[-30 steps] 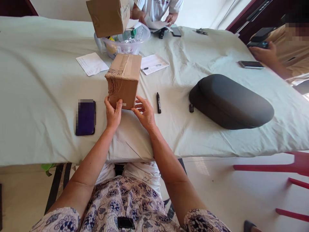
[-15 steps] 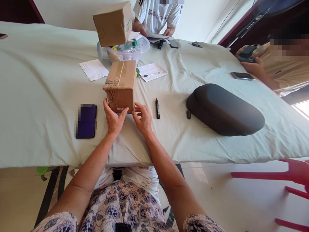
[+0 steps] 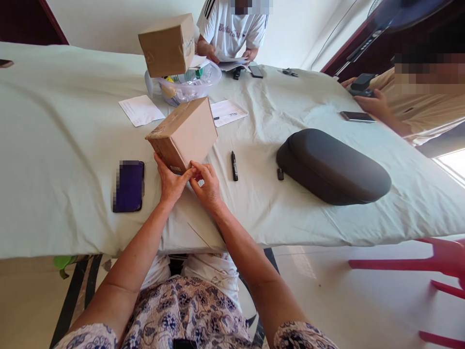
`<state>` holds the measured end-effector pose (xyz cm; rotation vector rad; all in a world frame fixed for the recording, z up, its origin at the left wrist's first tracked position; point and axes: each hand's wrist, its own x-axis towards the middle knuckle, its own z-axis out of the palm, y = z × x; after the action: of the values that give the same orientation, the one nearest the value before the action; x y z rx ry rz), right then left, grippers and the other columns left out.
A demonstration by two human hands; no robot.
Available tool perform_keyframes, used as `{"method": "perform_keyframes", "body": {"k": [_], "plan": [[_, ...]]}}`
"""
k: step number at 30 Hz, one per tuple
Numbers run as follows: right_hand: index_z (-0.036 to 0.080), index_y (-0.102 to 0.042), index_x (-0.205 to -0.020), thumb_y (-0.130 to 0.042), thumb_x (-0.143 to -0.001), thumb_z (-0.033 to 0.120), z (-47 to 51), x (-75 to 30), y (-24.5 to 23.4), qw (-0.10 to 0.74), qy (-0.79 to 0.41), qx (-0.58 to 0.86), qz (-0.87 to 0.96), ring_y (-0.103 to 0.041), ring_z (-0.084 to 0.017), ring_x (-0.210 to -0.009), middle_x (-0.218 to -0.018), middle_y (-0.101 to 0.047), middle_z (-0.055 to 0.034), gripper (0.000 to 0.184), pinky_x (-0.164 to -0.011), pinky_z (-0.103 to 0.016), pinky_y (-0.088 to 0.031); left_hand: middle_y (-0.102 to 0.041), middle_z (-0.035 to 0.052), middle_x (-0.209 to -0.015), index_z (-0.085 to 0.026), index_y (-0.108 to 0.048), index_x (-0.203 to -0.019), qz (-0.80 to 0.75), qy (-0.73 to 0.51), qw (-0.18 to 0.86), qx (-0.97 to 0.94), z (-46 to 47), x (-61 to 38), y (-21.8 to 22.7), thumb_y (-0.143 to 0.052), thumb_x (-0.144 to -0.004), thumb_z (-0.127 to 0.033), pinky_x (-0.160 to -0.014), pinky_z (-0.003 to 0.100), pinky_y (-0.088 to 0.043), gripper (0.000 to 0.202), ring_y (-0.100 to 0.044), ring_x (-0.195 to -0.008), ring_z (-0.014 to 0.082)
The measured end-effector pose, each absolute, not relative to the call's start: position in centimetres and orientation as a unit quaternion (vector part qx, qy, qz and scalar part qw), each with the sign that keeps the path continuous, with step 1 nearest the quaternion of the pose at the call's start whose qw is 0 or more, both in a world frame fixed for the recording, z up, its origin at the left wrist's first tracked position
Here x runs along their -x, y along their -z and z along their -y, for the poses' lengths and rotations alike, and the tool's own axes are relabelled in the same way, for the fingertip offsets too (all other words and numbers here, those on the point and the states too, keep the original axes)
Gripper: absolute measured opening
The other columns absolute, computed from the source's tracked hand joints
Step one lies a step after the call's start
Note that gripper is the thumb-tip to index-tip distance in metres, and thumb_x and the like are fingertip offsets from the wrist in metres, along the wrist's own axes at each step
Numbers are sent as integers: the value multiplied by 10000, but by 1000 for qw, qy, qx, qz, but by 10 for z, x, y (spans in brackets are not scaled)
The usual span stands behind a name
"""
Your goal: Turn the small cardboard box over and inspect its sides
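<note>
A taped brown cardboard box rests on the cloth in front of me, turned at an angle, with scribbled black marks on its left side. My left hand grips its near left face, fingers along the side and thumb at the lower front edge. My right hand is at the near bottom corner, thumb and forefinger pinched together right by my left thumb. Whether anything small sits in that pinch cannot be made out. To the right of the box lies a black marker.
A phone lies left, a dark hard case right. Behind are papers, a clear plastic basin of items and another box on it. Two people sit at the table; a red stool stands right.
The box has turned so that its plain right side faces me more. My right hand has moved left to the near corner, and its fingers have closed into a pinch.
</note>
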<state>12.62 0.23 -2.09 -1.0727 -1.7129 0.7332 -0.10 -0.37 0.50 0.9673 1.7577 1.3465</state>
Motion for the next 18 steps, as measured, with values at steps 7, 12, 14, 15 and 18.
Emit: {"method": "perform_keyframes", "body": {"k": [7,12,14,15,18], "plan": [[299,-658,-1229,-725,-895,442,-7,-133,20,460,-315,459,692,-610,-167,-817,-953,-615,-38,370,-678,-309,-588,-320,199,-1649,-196,-174,-1587,-653,-556,375,-352,0,6,3,-904,-623,-462,-1286,437,-313,1238,-359,-1537,296],[281,-671,-1187,-771,-842,566,-11,-139,20,454,-301,481,687,-593,-161,-785,-915,-619,-31,459,-700,-308,-569,-365,179,-1627,-203,-223,-1585,-623,-574,395,-356,-1,9,10,-887,-638,-526,-1271,422,-351,1201,-361,-1541,308],[272,-670,-1178,-765,-845,577,-12,-139,20,449,-289,483,694,-581,-161,-771,-891,-618,-29,462,-707,-308,-559,-351,173,-1638,-208,-239,-1585,-616,-581,387,-365,-2,10,12,-884,-641,-530,-1280,431,-338,1188,-361,-1541,314],[268,-668,-1178,-766,-843,580,-12,-139,20,447,-283,481,699,-576,-160,-765,-881,-616,-26,468,-711,-309,-554,-341,167,-1646,-218,-241,-1588,-613,-583,384,-371,-2,11,13,-882,-644,-531,-1284,431,-330,1182,-361,-1540,313],[249,-661,-1187,-763,-840,587,-12,-138,20,464,-261,461,710,-561,-157,-744,-863,-613,-21,495,-708,-303,-540,-312,138,-1669,-261,-232,-1599,-602,-584,387,-384,-2,15,15,-870,-666,-533,-1296,418,-307,1162,-350,-1549,299]]}}
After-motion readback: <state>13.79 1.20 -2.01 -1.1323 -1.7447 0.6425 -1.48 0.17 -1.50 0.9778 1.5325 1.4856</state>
